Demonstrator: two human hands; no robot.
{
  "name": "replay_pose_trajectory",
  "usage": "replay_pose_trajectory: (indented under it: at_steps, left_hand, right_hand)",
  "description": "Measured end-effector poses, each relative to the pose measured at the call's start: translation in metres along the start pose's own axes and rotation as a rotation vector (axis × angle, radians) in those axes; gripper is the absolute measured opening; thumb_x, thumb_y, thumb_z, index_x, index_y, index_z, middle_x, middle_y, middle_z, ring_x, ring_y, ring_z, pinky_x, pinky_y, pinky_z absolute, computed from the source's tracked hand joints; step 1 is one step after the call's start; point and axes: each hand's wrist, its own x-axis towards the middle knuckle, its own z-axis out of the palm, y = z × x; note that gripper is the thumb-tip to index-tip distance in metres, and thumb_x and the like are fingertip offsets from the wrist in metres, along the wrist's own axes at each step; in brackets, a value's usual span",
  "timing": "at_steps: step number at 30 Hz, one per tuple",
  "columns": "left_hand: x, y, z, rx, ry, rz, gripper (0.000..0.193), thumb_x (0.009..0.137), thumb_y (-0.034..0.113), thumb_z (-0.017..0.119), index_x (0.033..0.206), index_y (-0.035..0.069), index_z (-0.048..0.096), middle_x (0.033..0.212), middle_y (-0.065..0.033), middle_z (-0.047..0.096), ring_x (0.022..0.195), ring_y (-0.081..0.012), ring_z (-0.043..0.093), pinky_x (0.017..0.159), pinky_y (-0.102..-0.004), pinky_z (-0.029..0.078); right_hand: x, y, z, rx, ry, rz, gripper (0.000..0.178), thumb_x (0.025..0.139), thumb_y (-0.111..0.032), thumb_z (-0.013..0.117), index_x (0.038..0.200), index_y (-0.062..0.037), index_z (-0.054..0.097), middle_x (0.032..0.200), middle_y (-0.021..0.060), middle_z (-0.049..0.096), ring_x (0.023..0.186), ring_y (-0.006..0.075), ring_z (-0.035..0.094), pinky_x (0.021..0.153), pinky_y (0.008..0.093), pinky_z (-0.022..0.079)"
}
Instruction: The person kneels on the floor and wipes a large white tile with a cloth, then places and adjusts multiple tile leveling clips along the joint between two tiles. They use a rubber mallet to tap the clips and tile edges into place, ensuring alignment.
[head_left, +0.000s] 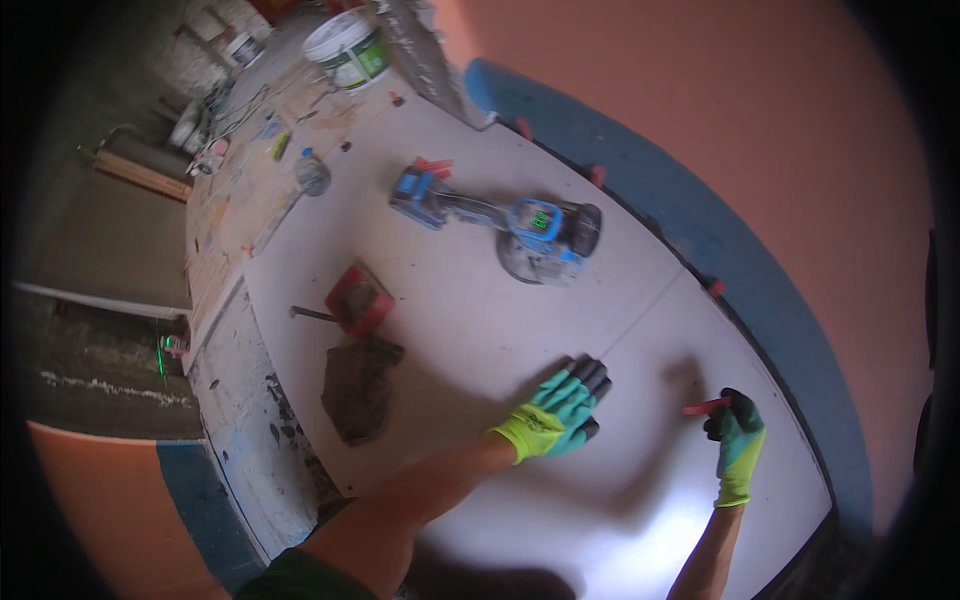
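My left hand (560, 415), in a green and yellow glove with dark fingertips, lies flat with fingers stretched out on a large pale tile (450, 320), close to a joint line. To the right, my right hand (738, 445), gloved the same way, is closed around a small red plastic wedge (702, 408) that points left over the tile. Beyond my left hand rests a blue and black cordless tool (540, 225) with a round pad and a lit green display. Left of my left hand are a crumpled dark cloth (360, 390) and a red square object (360, 300) beside a dark rod.
Several red wedges (714, 288) stand along the edge by the blue-banded orange wall (640, 190). More red pieces (434, 166) lie behind the tool. A clear bottle (312, 173) and a white bucket (345, 50) stand farther off. A rough, mortar-spotted strip (245, 400) borders the left side.
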Motion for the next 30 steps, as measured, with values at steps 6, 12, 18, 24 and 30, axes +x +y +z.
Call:
replay_pose_trajectory:
  at_steps: [6, 12, 18, 24, 30]
  left_hand:
    - [-0.006, 0.003, 0.001, -0.118, 0.007, -0.056, 0.065, 0.09, 0.029, 0.065, 0.147, 0.0, 0.052, 0.151, -0.02, 0.049, 0.141, -0.0396, 0.045, 0.121, -0.0529, 0.032]
    - [-0.011, 0.002, 0.016, -0.18, -0.258, -0.069, 0.064, 0.092, 0.033, 0.062, 0.145, -0.002, 0.051, 0.134, -0.0174, 0.059, 0.13, -0.0348, 0.052, 0.116, -0.0496, 0.036]
    - [-0.006, 0.003, 0.005, -0.154, -0.099, -0.065, 0.067, 0.096, 0.033, 0.056, 0.15, -0.004, 0.044, 0.156, -0.0214, 0.044, 0.146, -0.0369, 0.039, 0.124, -0.0492, 0.025]
    - [-0.005, -0.005, 0.001, -0.193, -0.214, 0.011, 0.064, 0.097, 0.032, 0.054, 0.149, -0.006, 0.046, 0.153, -0.0203, 0.048, 0.14, -0.0357, 0.046, 0.121, -0.0469, 0.031]
    - [-0.005, -0.008, 0.004, -0.075, -0.123, 0.022, 0.064, 0.098, 0.03, 0.051, 0.15, -0.006, 0.044, 0.153, -0.0205, 0.048, 0.136, -0.0342, 0.049, 0.119, -0.0448, 0.032]
  right_hand:
    - [0.019, -0.053, 0.124, -0.038, -0.444, 0.013, 0.021, 0.091, -0.004, 0.063, 0.109, 0.0051, 0.069, 0.08, 0.0081, 0.07, 0.059, 0.013, 0.063, 0.054, 0.0246, 0.051]
    - [0.032, -0.101, 0.182, -0.885, -0.609, -0.127, 0.034, 0.082, -0.023, 0.074, 0.111, -0.0064, 0.074, 0.094, 0.0168, 0.076, 0.085, 0.0335, 0.073, 0.078, 0.0377, 0.057]
    - [0.06, -0.18, 0.273, -0.763, -0.486, -0.52, 0.034, 0.087, -0.027, 0.068, 0.116, -0.0106, 0.073, 0.089, 0.0175, 0.073, 0.089, 0.039, 0.07, 0.081, 0.0476, 0.054]
    - [0.136, -0.212, 0.452, -0.853, -0.626, -0.742, 0.033, 0.088, -0.023, 0.066, 0.119, -0.0136, 0.073, 0.102, 0.0172, 0.074, 0.095, 0.0374, 0.07, 0.084, 0.0453, 0.055]
    - [0.174, -0.213, 0.546, -1.061, -0.971, -0.656, 0.042, 0.085, -0.026, 0.074, 0.125, -0.0169, 0.071, 0.108, 0.0183, 0.074, 0.098, 0.0368, 0.071, 0.089, 0.042, 0.055]
